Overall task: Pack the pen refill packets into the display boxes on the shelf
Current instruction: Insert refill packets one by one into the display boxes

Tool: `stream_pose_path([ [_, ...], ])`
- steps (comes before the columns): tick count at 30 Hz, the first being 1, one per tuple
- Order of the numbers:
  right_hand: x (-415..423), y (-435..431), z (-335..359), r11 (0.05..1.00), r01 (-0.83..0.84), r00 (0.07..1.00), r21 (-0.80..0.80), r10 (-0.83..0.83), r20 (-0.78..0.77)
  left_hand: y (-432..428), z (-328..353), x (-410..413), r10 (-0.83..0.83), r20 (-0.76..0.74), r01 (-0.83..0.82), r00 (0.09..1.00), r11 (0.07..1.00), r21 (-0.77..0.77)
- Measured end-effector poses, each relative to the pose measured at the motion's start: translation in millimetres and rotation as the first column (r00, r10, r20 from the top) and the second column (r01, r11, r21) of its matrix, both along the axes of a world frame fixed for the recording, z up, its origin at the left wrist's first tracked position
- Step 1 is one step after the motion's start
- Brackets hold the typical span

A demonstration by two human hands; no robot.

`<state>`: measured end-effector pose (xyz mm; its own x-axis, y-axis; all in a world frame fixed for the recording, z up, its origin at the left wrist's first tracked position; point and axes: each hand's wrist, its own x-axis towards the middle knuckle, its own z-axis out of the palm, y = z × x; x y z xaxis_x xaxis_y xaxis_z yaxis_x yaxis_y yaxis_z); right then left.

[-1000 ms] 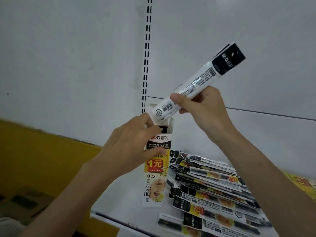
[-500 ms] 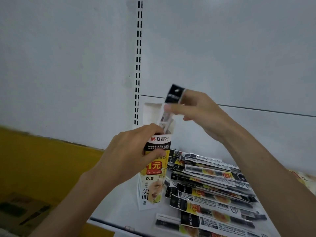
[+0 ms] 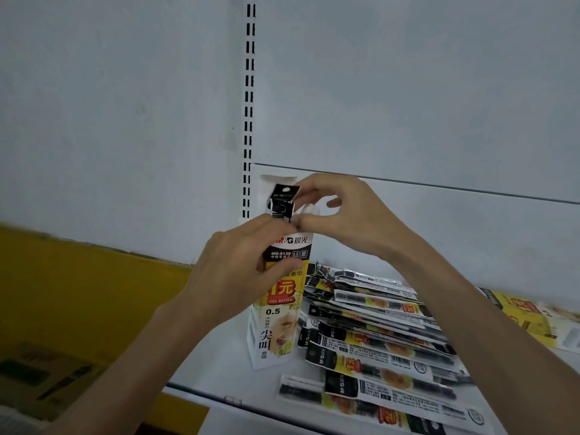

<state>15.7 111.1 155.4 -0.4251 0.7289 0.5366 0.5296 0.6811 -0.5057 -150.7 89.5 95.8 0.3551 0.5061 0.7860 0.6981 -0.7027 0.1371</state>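
So, biggest thing first: the white shelf [image 3: 229,368] carries the lot. A loose pile of refill packets [image 3: 376,334] lies flat and fanned out across its right side, and just beside the pile's left edge the display box [image 3: 276,312] stands upright near the shelf's front.

The left hand [image 3: 241,271] is wrapped round the upper part of the display box, thumb across the printed front, holding it steady. The right hand [image 3: 351,215] sits just above and to the right of the box mouth, forefinger and thumb pinching one packet [image 3: 284,199] by its black header. That packet is upright and mostly down inside the box, with only the header poking out the top between the two hands.

Handling-wise, my guess is these packets weigh next to nothing — thin glossy sleeves, slick and a bit floppy, with only the refills inside giving any stiffness along the length. The header end looks like the sensible place to pinch, since it's flat and lets you steer the long end down. The box looks like thin card and tall for its base, so it would probably tip without a hand round it.
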Motion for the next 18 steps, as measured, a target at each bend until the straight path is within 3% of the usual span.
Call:
stream_pose_path([
  [5,-0.6,1.6,3.7,0.997,-0.073,0.995,0.03,0.07,0.073,0.3,-4.3,-1.0,-0.02,0.072,0.026,0.997,0.996,-0.081],
  [9,-0.1,7.9,6.6,0.985,-0.13,0.989,-0.114,0.137,0.055,0.2,-6.8,-4.3,0.054,0.038,-0.054,0.998,0.998,-0.011],
  [12,-5.6,15.8,3.5,0.995,-0.023,1.0,-0.096,0.021,-0.021,2.4,-13.4,-3.8,0.124,0.003,-0.123,0.992,0.99,0.072],
  [14,-7.7,19.2,4.3,0.992,0.057,0.998,-0.112,-0.053,0.036,4.9,-19.1,-2.7,0.146,0.031,-0.148,0.989,0.986,0.076],
  [18,-12.6,19.1,6.6,0.935,0.07,0.984,-0.348,-0.007,0.18,9.2,-27.9,-2.5,0.177,0.071,-0.183,0.982,0.979,0.091],
])
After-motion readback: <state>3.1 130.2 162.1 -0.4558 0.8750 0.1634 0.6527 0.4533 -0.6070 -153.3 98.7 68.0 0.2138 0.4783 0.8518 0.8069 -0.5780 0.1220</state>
